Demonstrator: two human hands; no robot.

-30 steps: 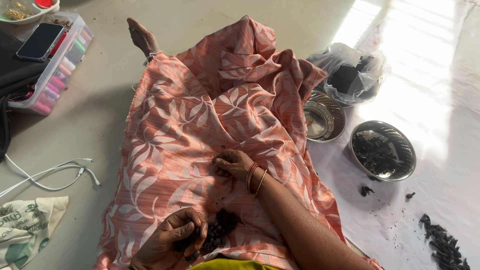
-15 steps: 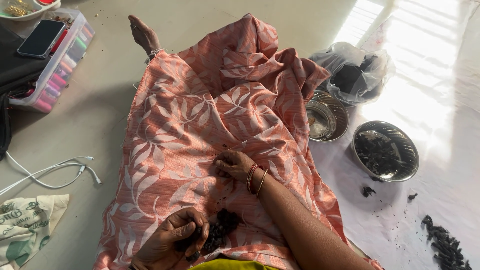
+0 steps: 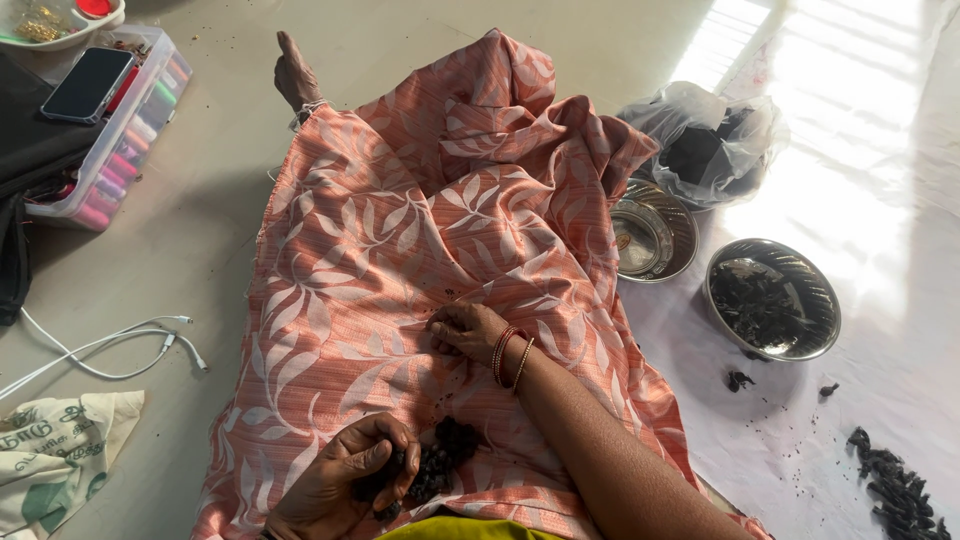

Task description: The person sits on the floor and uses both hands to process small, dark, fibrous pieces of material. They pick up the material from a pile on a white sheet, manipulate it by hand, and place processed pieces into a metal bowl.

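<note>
Sorting through the small heap of dark, wrinkled, sticky-looking fruit pieces [image 3: 440,468] that lies on the lap, near the bottom of the view, the person would do well, I think, to take only one piece at a time and keep the rest together in the fold of the cloth, so that nothing rolls off to the floor. The heap rests on the salmon-pink cloth with pale leaf pattern [image 3: 400,260] that covers the stretched legs. The left hand [image 3: 345,485] is at the near left side of the heap, its fingers curled down and closed around some of the dark pieces. The right hand [image 3: 465,330] lies a little farther away on the cloth, palm down, the fingertips bent and pressing at the fabric; whether it pinches a piece I cannot tell, because the fingers hide it. Thin bangles are on that wrist, and the forearm comes in from the near right. To the right, on the white sheet [image 3: 800,430], stand a round steel bowl with dark contents [image 3: 772,298], an empty steel bowl [image 3: 650,232] and a clear plastic bag [image 3: 705,140].
</note>
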